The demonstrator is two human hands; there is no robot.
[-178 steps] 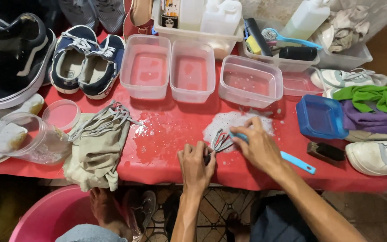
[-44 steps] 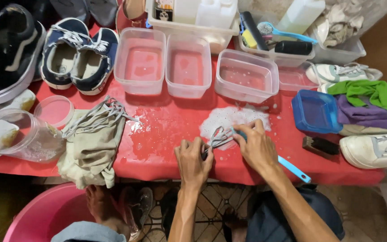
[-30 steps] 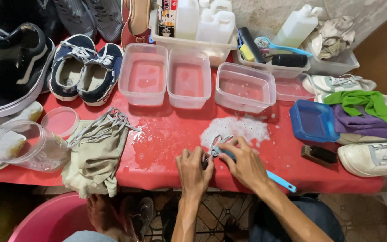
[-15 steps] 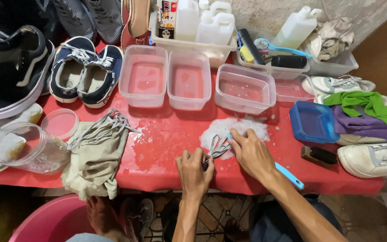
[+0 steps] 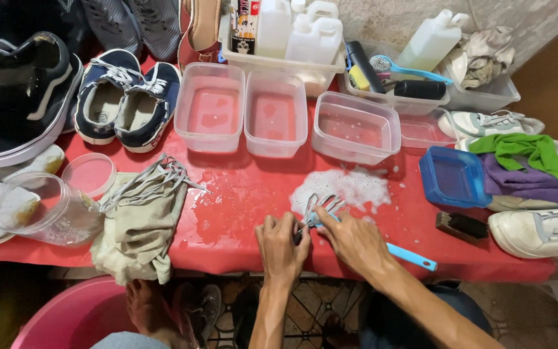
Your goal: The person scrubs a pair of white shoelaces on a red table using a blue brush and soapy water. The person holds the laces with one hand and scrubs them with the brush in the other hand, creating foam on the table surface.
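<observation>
- Head view: left hand (image 5: 282, 242) closed, pinching one end of grey shoelaces (image 5: 318, 208) flat against the red table (image 5: 240, 213).
- Right hand (image 5: 355, 240) curled around a blue-handled brush (image 5: 411, 256), head on the laces (bristles hidden).
- Laces lie at the soapy foam (image 5: 350, 187) patch's 7 o'clock edge.
- Clear tubs (image 5: 279, 119) at 12 o'clock.

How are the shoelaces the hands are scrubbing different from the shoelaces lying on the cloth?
The laces being scrubbed lie in white foam on the red table, pinned by the left hand while the right hand works a blue-handled brush. The laces on the beige cloth lie untouched, with no foam, in a longer loose bundle. Both are pale grey-white.
</observation>
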